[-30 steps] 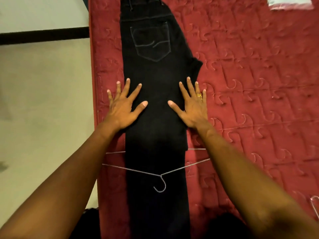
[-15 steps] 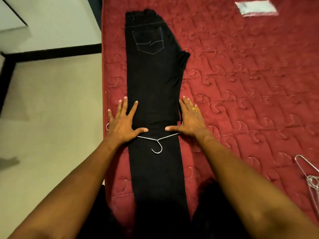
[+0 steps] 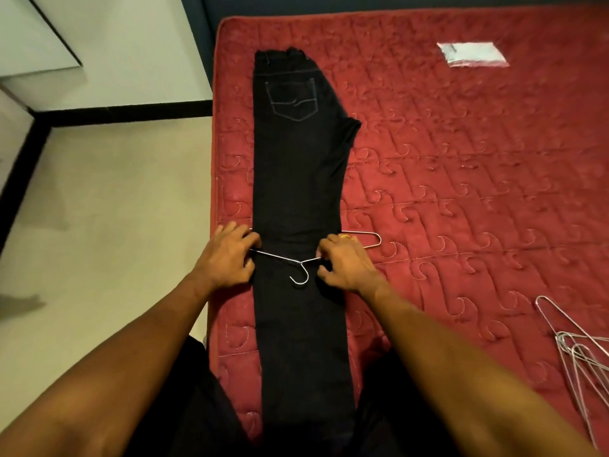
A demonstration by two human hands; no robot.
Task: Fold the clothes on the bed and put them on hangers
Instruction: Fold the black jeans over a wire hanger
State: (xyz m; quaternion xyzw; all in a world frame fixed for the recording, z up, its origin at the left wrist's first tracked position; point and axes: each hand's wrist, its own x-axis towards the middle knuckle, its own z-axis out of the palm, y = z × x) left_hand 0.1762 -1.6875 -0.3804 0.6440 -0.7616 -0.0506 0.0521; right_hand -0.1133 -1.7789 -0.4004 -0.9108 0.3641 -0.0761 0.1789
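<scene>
Black jeans (image 3: 298,179), folded lengthwise, lie stretched along the left side of the red quilted mattress (image 3: 461,179), waistband far from me and a back pocket facing up. A wire hanger (image 3: 298,265) lies across the legs with its hook pointing toward me; its bottom bar runs under the fabric and its right end sticks out past the jeans. My left hand (image 3: 227,257) grips the hanger's left shoulder at the jeans' left edge. My right hand (image 3: 346,262), wearing a gold ring, is closed on the hanger's right shoulder at the jeans' right edge.
A bundle of spare wire hangers (image 3: 580,354) lies at the mattress's right edge near me. A clear plastic packet (image 3: 471,53) sits far right on the bed. Pale floor (image 3: 105,225) runs along the left, with a dark skirting line and white wall beyond.
My hands slid down the jeans from lying flat and spread to closing on the hanger's two shoulders. The view pulled back, showing the whole jeans and more of the bed.
</scene>
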